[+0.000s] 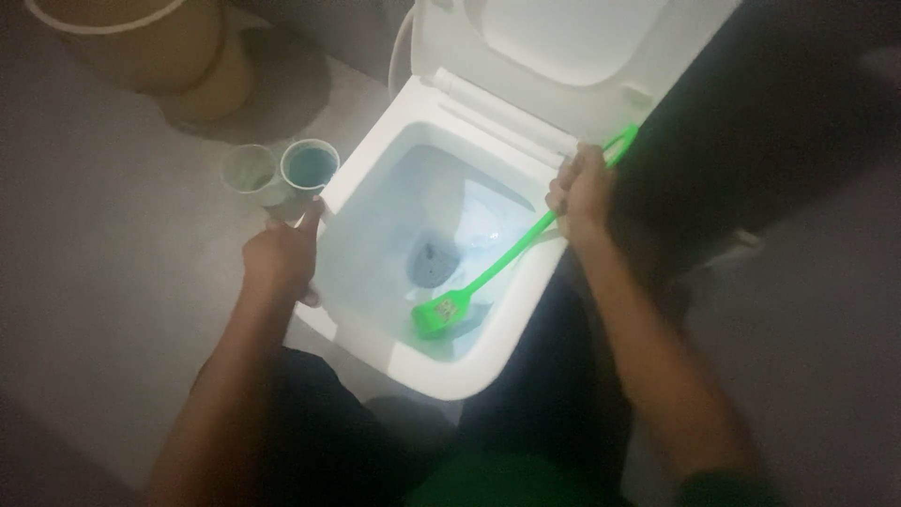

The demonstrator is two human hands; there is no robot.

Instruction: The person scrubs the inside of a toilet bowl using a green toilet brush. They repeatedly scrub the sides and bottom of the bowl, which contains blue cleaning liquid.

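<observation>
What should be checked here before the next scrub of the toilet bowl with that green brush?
1. Right hand gripping the green brush handle: ok.
2. Brush head down inside the toilet bowl: ok.
3. Left hand resting on the bowl rim: ok.
4. Seat lid raised out of the way: ok.
5. Two cups on the floor, upright beside the bowl: ok.
6. Bristles touching the bowl surface: cannot tell.

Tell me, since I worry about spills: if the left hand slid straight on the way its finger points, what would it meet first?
Probably the blue-tinted cup: the left hand points up toward it from the toilet rim. Depth is unclear.
</observation>
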